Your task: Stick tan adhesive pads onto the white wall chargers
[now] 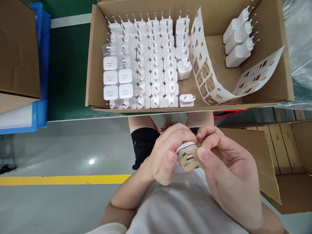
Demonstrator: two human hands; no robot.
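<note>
In front of my lap, my left hand [168, 152] is wrapped round a white charger, its port end turned up toward me. A tan adhesive sticker [188, 159] with green 3M print covers that end, a slot cut in its middle. My right hand [221, 162] pinches the right edge of the sticker between thumb and forefinger; whether it also grips the charger's body is hidden. Beyond the hands, a cardboard box [88, 65] holds rows of white plug chargers [157, 74], most with their pins up. A curved white sticker sheet [212, 81] with cut-outs stands in it.
Three chargers [237, 42] lean in the box's right end. The box sits on a green table [68, 71], by a blue bin [42, 65] at left. Clear plastic wrap [298, 48] lies to the right. Below it, an open carton [292, 185] contains brown boxes.
</note>
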